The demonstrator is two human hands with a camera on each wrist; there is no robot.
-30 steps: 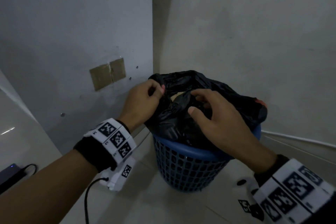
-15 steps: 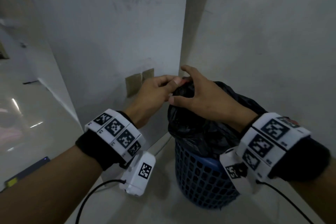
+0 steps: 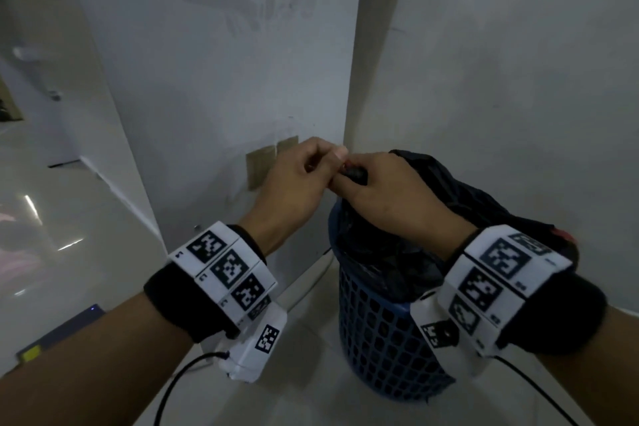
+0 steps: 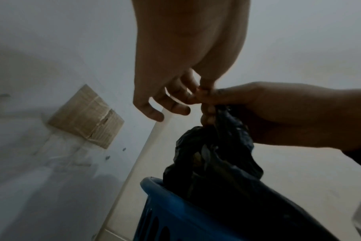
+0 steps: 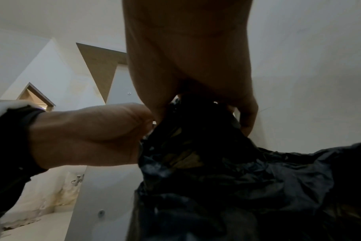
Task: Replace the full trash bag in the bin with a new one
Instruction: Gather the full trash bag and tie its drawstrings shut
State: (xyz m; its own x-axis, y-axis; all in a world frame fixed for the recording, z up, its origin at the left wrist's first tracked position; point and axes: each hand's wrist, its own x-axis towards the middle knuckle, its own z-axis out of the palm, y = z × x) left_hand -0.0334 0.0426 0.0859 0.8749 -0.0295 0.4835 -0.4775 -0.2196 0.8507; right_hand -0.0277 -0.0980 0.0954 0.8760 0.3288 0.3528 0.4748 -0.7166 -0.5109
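Note:
A blue lattice bin point(image 3: 380, 339) stands on the floor in a wall corner, with a full black trash bag point(image 3: 397, 252) inside it. The bag's mouth is gathered into a neck above the bin's left rim point(image 4: 165, 195). My right hand point(image 3: 352, 180) grips that neck from above, its fingers curled round the black plastic point(image 4: 223, 117). My left hand point(image 3: 332, 162) meets it from the left and pinches the very top between thumb and forefinger, while its other fingers point(image 4: 175, 106) hang free. A bit of red shows at the pinch. The bag's loose right side point(image 3: 484, 204) drapes over the rim.
Pale walls close in behind and to the right of the bin. Two brown tape patches point(image 3: 273, 159) sit on the left wall. A flat dark device with a yellow label point(image 3: 58, 332) lies on the glossy floor at lower left. Cables trail from both wrist units.
Both hands have risen from the bag's spread mouth and come together at the left, bunching the plastic into a neck. The head view has tilted up and shifted.

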